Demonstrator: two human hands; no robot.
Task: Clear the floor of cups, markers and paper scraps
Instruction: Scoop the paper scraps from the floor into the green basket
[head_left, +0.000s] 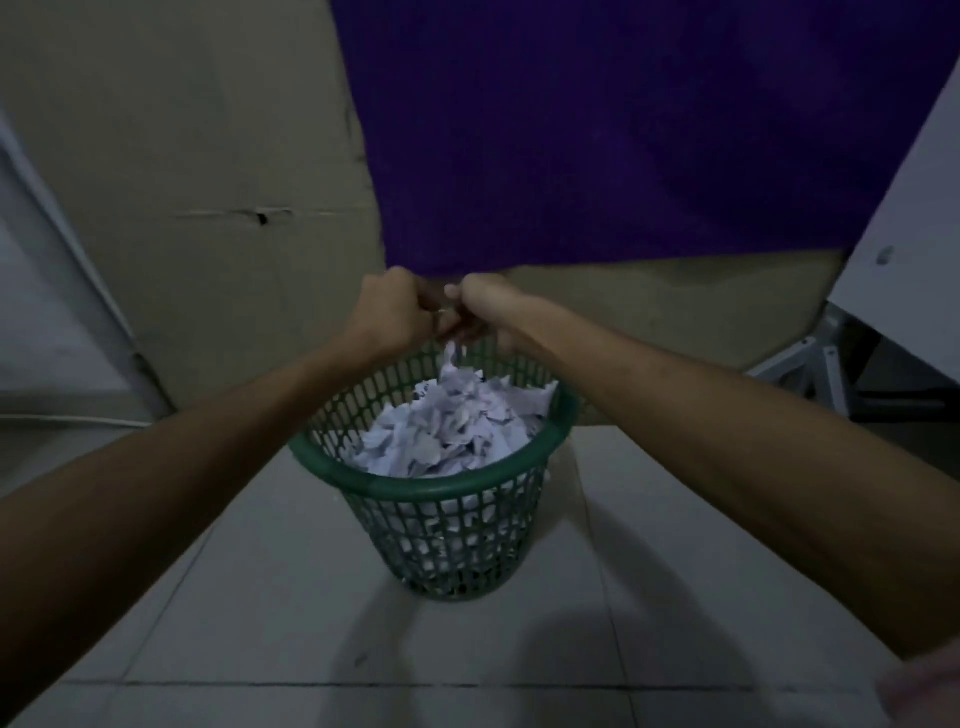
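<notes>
While both forearms reach in from the lower corners of the frame, entries run from largest item to smallest.

Purple cloth (623, 130): dark, matte, soft-looking sheet hanging across the upper centre and upper right; straight lower edge just above the hands.
Cardboard (197, 156): flat tan panel filling the upper left, with a horizontal crease and a small torn hole at left of centre; no print legible.
Floor (311, 597): pale, smooth square tiles with thin dark joints; soft shadows lie around the basket base.
White frame (810, 364): painted struts at right of centre under a white panel; a small grey mark on the panel is too blurred to read.
Basket (431, 486): green plastic, round, tapering downward, lattice wall of small rectangular openings, thick smooth rim; stands upright on the tiles at centre frame; no label seen.
Paper scraps (441, 426): torn, crumpled pale sheets heaped inside the basket to near the rim, more showing through the lattice.
Left hand (389, 312): fingers curled closed, knuckles up, above the far rim of the basket, touching the right hand.
Right hand (480, 312): fingers curled, pinching a hanging scrap (451, 358) jointly with the left; the strip dangles onto the heap.
Writing: none readable anywhere.
</notes>
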